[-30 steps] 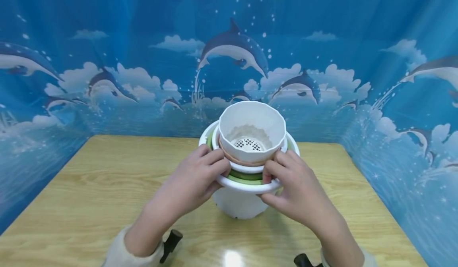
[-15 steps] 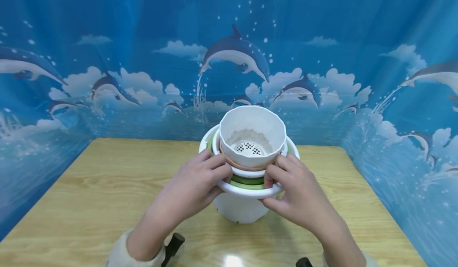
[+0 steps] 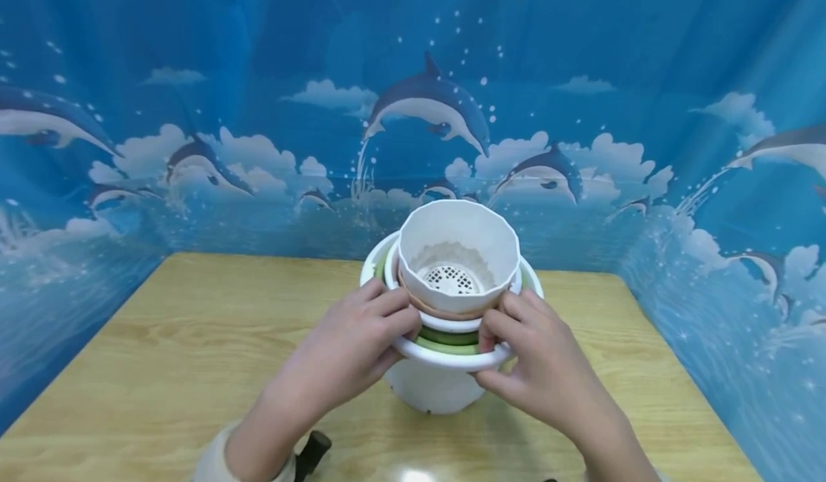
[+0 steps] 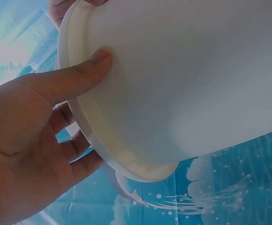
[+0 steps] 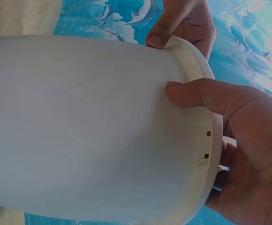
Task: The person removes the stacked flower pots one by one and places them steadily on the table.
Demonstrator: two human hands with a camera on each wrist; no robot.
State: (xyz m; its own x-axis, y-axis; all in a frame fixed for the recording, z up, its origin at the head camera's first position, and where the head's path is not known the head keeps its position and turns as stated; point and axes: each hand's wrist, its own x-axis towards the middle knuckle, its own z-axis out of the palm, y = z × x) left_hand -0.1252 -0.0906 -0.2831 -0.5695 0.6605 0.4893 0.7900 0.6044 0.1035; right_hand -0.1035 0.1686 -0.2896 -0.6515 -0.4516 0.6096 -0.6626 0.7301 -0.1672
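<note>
A stack of nested flower pots stands upright in the middle of the head view. Outermost is a large white pot (image 3: 434, 389) with a broad rim. Inside it show green pot rims (image 3: 452, 348), a smaller white rim (image 3: 449, 323) and a tan rim (image 3: 445, 313). Topmost sits a white faceted pot (image 3: 464, 231), stained inside, with a mesh bottom. My left hand (image 3: 361, 335) pinches the large pot's rim at its near left, thumb below on the outer wall (image 4: 173, 84). At the near right my right hand (image 3: 538, 349) grips the same rim, thumb likewise underneath.
The pots stand on a wood-grain table (image 3: 213, 338). A blue curtain (image 3: 290, 37) printed with dolphins encloses the back and both sides. Near my left sleeve, a dark cylindrical piece (image 3: 314, 452) shows at the wrist.
The whole scene, backdrop included, sits slightly lower in the head view. Both hands keep their hold on the rim, and the pots stay nested as before.
</note>
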